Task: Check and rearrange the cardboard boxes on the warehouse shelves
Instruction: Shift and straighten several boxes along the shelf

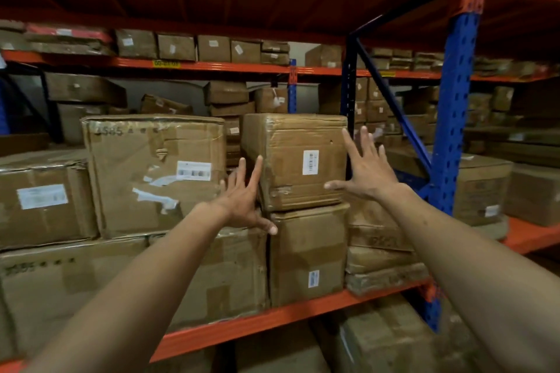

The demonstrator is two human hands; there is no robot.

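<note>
top box point(294, 160) brown, taped, bit crumpled, white barcode label on front, sitting upright on a lower box point(307, 254) with its own small label, big dented box point(154, 172) just left, flat worn boxes point(378, 254) stacked right, all on orange shelf point(272, 316)

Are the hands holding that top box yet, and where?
Not clearly: left hand and right hand, fingers spread, flank the top box at its lower-left and right edges; no closed grip shows.
</note>
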